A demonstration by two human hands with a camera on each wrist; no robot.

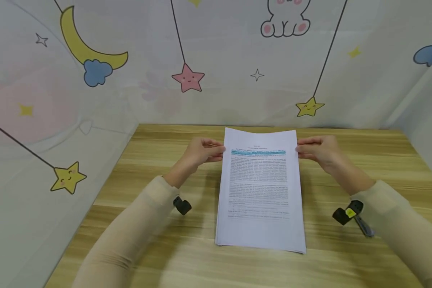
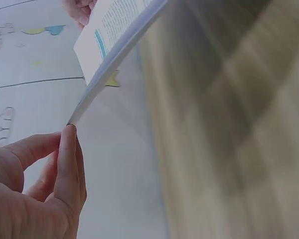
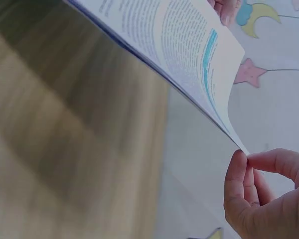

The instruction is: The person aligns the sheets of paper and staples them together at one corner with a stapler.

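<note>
Paper stack [image 1: 259,228] held up over middle of table [image 1: 155,240], top end toward far edge. Side edges pinched just below upper corners: left by thumb and fingers of left hand [image 1: 201,152], right likewise by right hand [image 1: 322,152]. Sheets already gathered, print facing up; lower corners slightly staggered, so alignment judged nearly complete. Stack not yet released. Whether lower edge is rested on table cannot be told. Grey object [image 1: 365,227] left untouched toward right edge, partly hidden by right sleeve [image 1: 399,224].

Long cream fabric sleeves [image 1: 126,234] end behind the left hand [image 1: 200,153] and right hand [image 1: 323,153], beside small black wrist cameras [image 1: 182,205], the right one yellow-patched.
</note>
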